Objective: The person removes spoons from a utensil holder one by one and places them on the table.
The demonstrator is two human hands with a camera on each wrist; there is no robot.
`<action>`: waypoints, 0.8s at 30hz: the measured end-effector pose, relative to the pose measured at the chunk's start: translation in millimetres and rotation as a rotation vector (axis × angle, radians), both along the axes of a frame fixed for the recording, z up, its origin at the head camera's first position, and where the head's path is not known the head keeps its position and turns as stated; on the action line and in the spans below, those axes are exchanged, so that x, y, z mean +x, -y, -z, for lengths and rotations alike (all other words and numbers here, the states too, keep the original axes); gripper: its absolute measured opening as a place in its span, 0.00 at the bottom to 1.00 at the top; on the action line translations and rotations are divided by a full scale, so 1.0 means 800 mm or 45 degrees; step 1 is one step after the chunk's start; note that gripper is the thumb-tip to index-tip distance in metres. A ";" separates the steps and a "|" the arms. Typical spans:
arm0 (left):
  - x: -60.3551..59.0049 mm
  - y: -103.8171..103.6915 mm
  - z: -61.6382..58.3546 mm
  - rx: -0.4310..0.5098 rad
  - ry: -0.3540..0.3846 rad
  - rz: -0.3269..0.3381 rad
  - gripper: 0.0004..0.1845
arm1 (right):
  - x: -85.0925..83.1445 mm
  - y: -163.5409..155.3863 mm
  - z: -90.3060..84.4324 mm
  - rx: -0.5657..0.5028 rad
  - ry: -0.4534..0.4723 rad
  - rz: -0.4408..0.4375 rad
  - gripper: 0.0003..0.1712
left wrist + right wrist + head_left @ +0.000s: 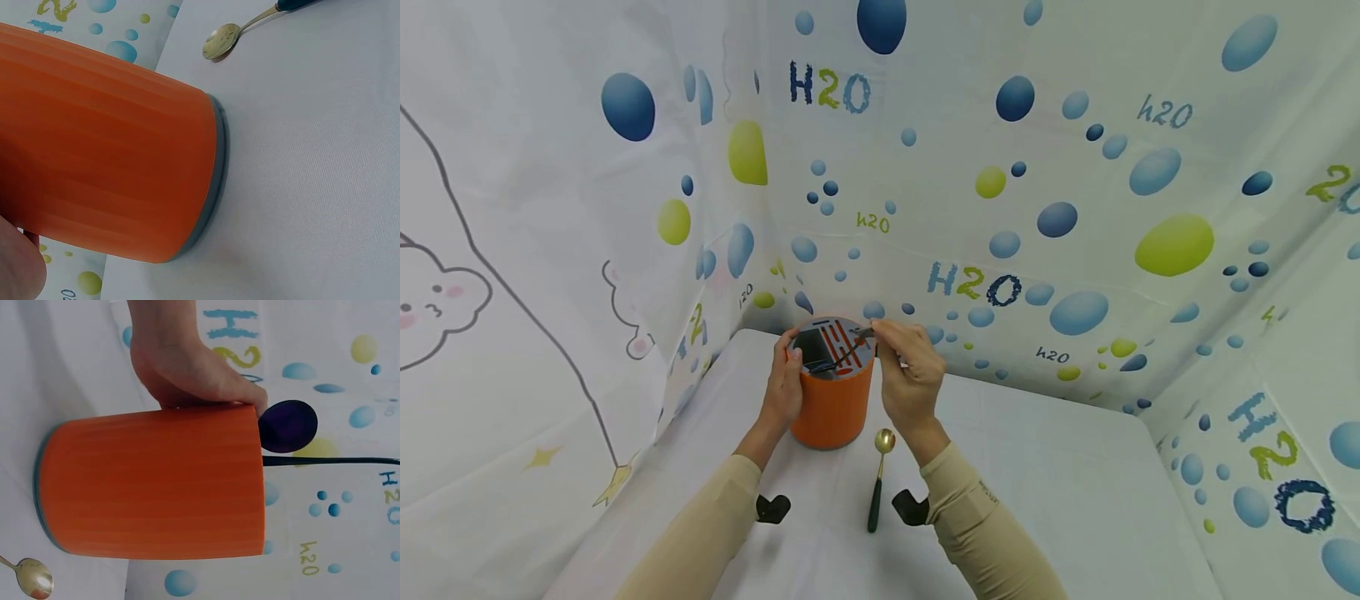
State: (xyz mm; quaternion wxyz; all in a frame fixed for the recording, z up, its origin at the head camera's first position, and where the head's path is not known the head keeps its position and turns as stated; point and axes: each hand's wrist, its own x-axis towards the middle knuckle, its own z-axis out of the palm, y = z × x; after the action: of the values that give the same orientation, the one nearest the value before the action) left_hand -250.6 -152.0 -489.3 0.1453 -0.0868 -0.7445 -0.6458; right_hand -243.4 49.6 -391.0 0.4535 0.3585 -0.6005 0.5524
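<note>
The white table (1075,483) carries an orange holder (831,408) and a spoon (880,475).

long beige sleeves (970,517) down to the wrists, a small black camera mount (772,507) under each forearm

Orange ribbed holder (832,408) upright on table, slotted grey lid; dark utensil (842,358) lying across lid.
</note>
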 end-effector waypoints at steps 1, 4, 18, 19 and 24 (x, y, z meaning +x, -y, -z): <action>0.000 0.000 0.000 0.000 0.000 0.001 0.28 | 0.000 0.000 0.000 -0.002 -0.002 -0.001 0.09; 0.000 0.000 0.000 -0.001 0.007 0.004 0.28 | 0.000 -0.002 -0.002 -0.007 -0.013 0.002 0.10; -0.016 0.002 0.027 -0.024 -0.006 -0.059 0.28 | 0.000 -0.006 -0.006 -0.024 -0.044 0.018 0.13; -0.020 0.003 0.033 -0.022 -0.010 -0.063 0.28 | 0.000 -0.006 -0.006 -0.025 -0.046 0.014 0.13; -0.025 0.004 0.042 -0.049 0.003 -0.090 0.27 | 0.001 -0.008 -0.008 -0.026 -0.052 0.008 0.13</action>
State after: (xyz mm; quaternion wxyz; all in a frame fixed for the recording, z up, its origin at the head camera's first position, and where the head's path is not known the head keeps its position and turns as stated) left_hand -270.5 -155.2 -522.8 0.1655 -0.0627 -0.7596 -0.6259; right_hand -242.4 55.9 -385.0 0.4711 0.3630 -0.5867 0.5496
